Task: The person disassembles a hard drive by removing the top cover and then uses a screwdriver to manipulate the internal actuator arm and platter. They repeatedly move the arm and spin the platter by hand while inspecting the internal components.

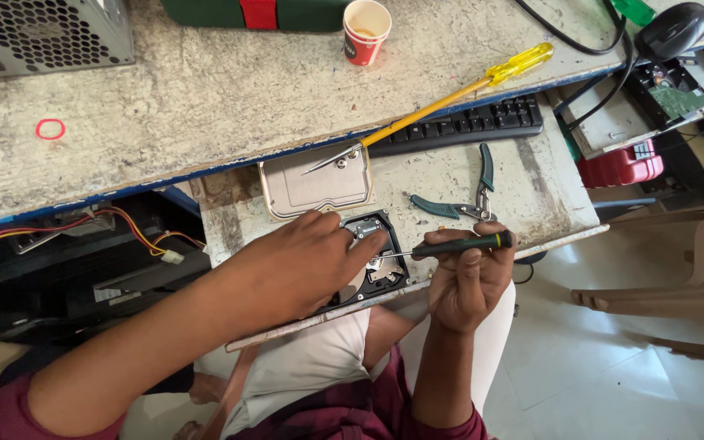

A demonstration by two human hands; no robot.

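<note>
Gripping a screwdriver (458, 244), right hand (468, 281); left hand (295, 265) presses drive (376, 269).

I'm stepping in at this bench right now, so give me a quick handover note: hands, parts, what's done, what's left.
Left hand: resting on the opened hard drive, steadying it.
Right hand: holds a small dark-handled screwdriver, tip at the drive's inner parts.
Done: the metal cover is off and lies just behind the drive.
Nearby: yellow-handled screwdriver, teal pliers, keyboard.
Left: the internals look still in place.
</note>
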